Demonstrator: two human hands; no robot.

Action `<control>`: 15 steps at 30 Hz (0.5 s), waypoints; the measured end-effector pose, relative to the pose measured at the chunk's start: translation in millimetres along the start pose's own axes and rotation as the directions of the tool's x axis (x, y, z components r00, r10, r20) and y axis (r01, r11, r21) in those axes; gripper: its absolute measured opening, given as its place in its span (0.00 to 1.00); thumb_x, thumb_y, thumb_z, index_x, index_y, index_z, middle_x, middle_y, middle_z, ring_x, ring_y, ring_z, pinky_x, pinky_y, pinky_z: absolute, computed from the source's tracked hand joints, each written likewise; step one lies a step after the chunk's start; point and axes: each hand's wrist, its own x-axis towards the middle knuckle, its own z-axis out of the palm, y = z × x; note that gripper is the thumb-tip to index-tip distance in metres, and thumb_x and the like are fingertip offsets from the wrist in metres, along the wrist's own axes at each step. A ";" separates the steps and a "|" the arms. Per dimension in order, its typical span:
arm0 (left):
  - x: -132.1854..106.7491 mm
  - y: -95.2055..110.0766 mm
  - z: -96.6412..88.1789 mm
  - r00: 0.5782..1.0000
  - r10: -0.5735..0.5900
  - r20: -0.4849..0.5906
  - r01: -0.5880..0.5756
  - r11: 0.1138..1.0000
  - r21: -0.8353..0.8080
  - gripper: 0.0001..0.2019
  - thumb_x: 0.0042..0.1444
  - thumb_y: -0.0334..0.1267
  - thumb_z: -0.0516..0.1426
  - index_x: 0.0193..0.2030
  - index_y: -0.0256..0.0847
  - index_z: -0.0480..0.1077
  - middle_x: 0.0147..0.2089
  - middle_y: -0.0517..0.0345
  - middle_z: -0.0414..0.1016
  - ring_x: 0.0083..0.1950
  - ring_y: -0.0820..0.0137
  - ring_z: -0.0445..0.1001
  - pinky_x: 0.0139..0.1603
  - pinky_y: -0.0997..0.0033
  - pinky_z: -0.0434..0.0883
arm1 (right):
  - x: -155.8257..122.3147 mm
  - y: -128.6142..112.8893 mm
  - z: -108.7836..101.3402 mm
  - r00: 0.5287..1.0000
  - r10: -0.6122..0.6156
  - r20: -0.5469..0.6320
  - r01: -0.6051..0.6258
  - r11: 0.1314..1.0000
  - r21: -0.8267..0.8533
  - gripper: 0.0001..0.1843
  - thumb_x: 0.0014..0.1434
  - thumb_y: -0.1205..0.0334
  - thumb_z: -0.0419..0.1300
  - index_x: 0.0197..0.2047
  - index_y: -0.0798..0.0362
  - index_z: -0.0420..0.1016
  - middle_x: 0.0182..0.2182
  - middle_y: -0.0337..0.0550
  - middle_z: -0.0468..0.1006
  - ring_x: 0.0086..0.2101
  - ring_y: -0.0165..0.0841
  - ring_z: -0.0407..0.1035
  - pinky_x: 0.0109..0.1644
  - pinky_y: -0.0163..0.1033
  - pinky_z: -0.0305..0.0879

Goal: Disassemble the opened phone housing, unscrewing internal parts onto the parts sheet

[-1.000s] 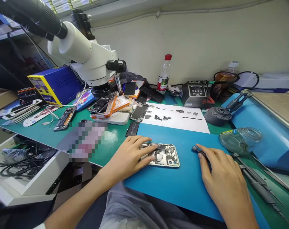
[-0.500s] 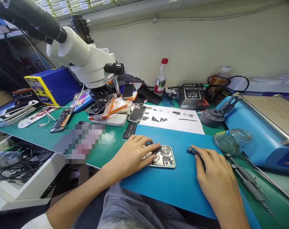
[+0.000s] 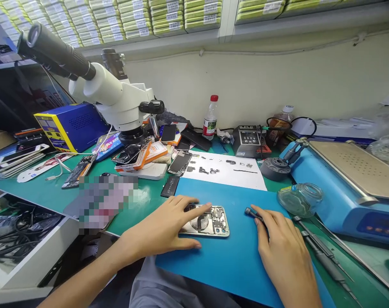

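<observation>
While the left hand [image 3: 167, 218] spans the phone frame [image 3: 219, 222], the right hand [image 3: 282, 239] pinches a dark tool [image 3: 250, 211]

As the opened phone frame lies flat on the blue mat [image 3: 226, 265], between the hands and nearer the left, that left hand sits wide over its left half, thumb parted from the fingers; how hard it presses, I cannot tell. The right hand has a narrow hold, thumb and index finger closed on the tool, apart from the frame. Good handling, I judge, means steadying by the rim, keeping fingertips off the exposed parts and holding the tool lightly.

Shapes contrast: the frame is a pale, rounded-corner rectangle with a metallic-looking rim, a round patch inside and ring-shaped openings at its near right corner. The tool is slim and blunt-ended. The mat looks smooth and matte. Small dark parts [image 3: 215, 171] lie on thin white paper [image 3: 236, 179] beyond; a clear, rounded glass jar [image 3: 298, 199] stands far right of the mat.
</observation>
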 end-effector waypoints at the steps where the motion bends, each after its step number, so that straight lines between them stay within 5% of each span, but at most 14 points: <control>1: -4.3 -2.0 -1.4 1.000 -0.021 0.001 0.021 1.000 -0.009 0.46 0.65 0.48 0.72 0.84 0.62 0.55 0.77 0.54 0.70 0.73 0.52 0.72 0.71 0.52 0.74 | -0.3 0.3 0.5 1.000 0.004 -0.003 -0.004 1.000 -0.001 0.19 0.82 0.58 0.47 0.61 0.50 0.77 0.47 0.46 0.82 0.45 0.43 0.75 0.49 0.50 0.68; 8: -15.5 5.8 9.6 0.977 -0.195 -0.086 0.194 0.981 -0.026 0.50 0.64 0.42 0.71 0.86 0.61 0.48 0.75 0.50 0.70 0.70 0.50 0.75 0.67 0.50 0.78 | -2.7 0.4 3.1 0.998 0.060 -0.009 -0.060 0.998 0.009 0.20 0.81 0.58 0.47 0.62 0.50 0.77 0.47 0.47 0.83 0.45 0.44 0.75 0.49 0.51 0.69; 15: 12.0 32.8 37.2 0.918 -0.324 -0.228 0.339 0.940 0.031 0.47 0.64 0.45 0.68 0.85 0.53 0.51 0.75 0.40 0.66 0.65 0.43 0.76 0.58 0.45 0.81 | -3.1 0.8 1.0 0.996 0.082 0.028 -0.083 0.996 0.033 0.20 0.81 0.58 0.47 0.60 0.48 0.79 0.48 0.48 0.84 0.47 0.45 0.77 0.50 0.51 0.71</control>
